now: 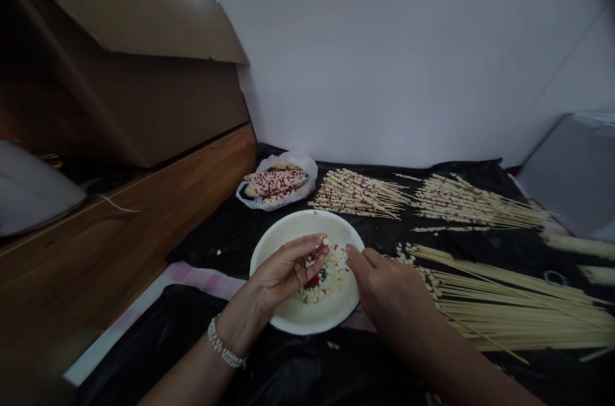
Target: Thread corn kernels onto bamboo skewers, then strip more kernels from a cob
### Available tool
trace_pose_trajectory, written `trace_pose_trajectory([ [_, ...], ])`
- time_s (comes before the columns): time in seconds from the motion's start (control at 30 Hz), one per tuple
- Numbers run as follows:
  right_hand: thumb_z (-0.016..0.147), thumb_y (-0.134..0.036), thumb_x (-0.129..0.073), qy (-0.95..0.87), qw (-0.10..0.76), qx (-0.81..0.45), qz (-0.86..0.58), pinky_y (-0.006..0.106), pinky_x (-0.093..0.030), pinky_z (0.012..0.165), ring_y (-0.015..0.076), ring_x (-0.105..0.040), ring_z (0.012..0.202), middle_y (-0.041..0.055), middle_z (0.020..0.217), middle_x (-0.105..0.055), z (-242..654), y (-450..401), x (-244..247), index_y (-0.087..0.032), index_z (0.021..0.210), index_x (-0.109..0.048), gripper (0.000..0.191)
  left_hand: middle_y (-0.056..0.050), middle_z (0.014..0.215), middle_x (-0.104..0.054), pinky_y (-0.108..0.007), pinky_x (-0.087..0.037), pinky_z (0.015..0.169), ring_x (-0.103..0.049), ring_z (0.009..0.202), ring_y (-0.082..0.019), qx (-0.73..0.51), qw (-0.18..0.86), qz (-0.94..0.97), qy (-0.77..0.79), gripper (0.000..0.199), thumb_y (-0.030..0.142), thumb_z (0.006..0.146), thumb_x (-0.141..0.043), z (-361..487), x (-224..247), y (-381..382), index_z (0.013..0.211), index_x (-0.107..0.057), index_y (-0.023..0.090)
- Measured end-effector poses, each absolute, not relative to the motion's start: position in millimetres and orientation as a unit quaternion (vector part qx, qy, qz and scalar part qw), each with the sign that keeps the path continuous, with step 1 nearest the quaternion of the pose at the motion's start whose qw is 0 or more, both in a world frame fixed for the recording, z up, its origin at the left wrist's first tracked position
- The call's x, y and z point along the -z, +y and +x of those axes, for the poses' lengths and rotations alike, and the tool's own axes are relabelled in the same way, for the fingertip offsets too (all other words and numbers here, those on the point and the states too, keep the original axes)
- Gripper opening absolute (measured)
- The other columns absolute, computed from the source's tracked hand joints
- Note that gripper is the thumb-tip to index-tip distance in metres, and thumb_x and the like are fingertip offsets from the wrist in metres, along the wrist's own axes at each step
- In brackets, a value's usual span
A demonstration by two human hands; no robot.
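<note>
Left hand (283, 271) half-closed above a white enamel bowl (307, 223), small white bits (312, 260) pinched against the fingertips. Right hand (384, 284) at the bowl's right rim, fingers extended toward the contents; any grip impossible to tell. Loose heap of white and red bits (329, 275) in the bowl, between the hands. Bits likely light, stiff and easily scattered; best pinched a few at a time from the heap's edge. Bare bamboo skewers (509, 307) just right of the right hand; bit-studded skewers (358, 194) beyond the bowl.
</note>
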State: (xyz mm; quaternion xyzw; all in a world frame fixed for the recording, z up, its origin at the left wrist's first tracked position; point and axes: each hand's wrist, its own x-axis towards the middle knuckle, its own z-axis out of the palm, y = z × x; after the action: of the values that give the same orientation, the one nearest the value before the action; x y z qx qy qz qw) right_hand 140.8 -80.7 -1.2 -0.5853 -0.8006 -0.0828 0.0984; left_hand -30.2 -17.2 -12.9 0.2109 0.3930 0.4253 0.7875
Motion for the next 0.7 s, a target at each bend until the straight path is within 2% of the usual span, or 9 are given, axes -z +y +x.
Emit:
trace_pose_trajectory([
  [0.1,0.083,-0.010,-0.057,-0.800,0.107,0.087,-0.584,0.028,-0.032,0.049,0.0154,-0.063,0.065,0.0020,0.081,-0.065,141.5,-79.8,2.6,-0.017,0.111,-0.061,0.030,-0.005,0.082,-0.072,-0.022,-0.051,0.081,-0.066,0.079,-0.013,-0.416,0.790,0.242,0.380,0.012,0.006,0.072,-0.070,-31.1,14.4,-18.4,0.082,-0.071,0.014],
  [0.2,0.084,-0.012,-0.056,-0.796,0.101,0.084,-0.591,0.028,-0.032,0.050,0.0157,-0.063,0.065,0.0020,0.080,-0.064,142.5,-78.7,1.1,-0.018,0.112,-0.061,0.029,-0.005,0.086,-0.072,-0.025,-0.050,0.088,-0.066,0.084,-0.014,-0.413,0.802,0.243,0.356,0.015,0.006,0.076,-0.065,-31.6,14.2,-19.0,0.087,-0.070,0.014],
  [0.27,0.085,-0.014,-0.056,-0.792,0.090,0.080,-0.599,0.028,-0.031,0.049,0.0158,-0.063,0.064,0.0018,0.080,-0.064,143.4,-78.2,-1.2,-0.019,0.112,-0.061,0.028,-0.007,0.093,-0.072,-0.030,-0.047,0.095,-0.065,0.094,-0.016,-0.412,0.822,0.236,0.314,0.029,-0.002,0.074,-0.057,-32.6,14.3,-18.6,0.094,-0.069,0.014],
  [0.37,0.085,-0.016,-0.055,-0.789,0.083,0.080,-0.604,0.028,-0.029,0.048,0.0161,-0.062,0.063,0.0023,0.081,-0.063,144.4,-77.6,-4.0,-0.019,0.110,-0.061,0.026,-0.007,0.103,-0.070,-0.035,-0.040,0.103,-0.059,0.111,-0.020,-0.410,0.841,0.245,0.255,0.060,-0.014,0.056,-0.043,-35.0,15.8,-17.1,0.103,-0.066,0.015],
  [0.43,0.085,-0.016,-0.055,-0.788,0.088,0.082,-0.604,0.028,-0.027,0.048,0.0159,-0.062,0.062,0.0022,0.080,-0.063,144.9,-77.3,-4.1,-0.019,0.109,-0.061,0.025,-0.007,0.106,-0.069,-0.035,-0.037,0.106,-0.055,0.118,-0.020,-0.408,0.838,0.257,0.255,0.067,-0.016,0.050,-0.038,-36.2,17.0,-16.4,0.102,-0.066,0.014],
  [0.57,0.085,-0.015,-0.054,-0.784,0.107,0.089,-0.604,0.027,-0.024,0.047,0.0143,-0.060,0.058,0.0010,0.076,-0.062,145.2,-77.6,-1.8,-0.020,0.102,-0.063,0.019,-0.009,0.109,-0.068,-0.033,-0.038,0.106,-0.054,0.119,-0.021,-0.411,0.820,0.256,0.304,0.050,-0.015,0.061,-0.044,-35.3,17.5,-16.4,0.095,-0.067,0.013],
  [0.7,0.086,-0.015,-0.053,-0.787,0.110,0.093,-0.600,0.027,-0.025,0.048,0.0140,-0.060,0.059,0.0012,0.076,-0.062,144.7,-77.9,-1.4,-0.021,0.103,-0.062,0.020,-0.008,0.105,-0.069,-0.029,-0.043,0.102,-0.058,0.115,-0.019,-0.425,0.807,0.243,0.330,0.034,-0.011,0.071,-0.052,-32.7,17.1,-16.5,0.091,-0.067,0.013],
])
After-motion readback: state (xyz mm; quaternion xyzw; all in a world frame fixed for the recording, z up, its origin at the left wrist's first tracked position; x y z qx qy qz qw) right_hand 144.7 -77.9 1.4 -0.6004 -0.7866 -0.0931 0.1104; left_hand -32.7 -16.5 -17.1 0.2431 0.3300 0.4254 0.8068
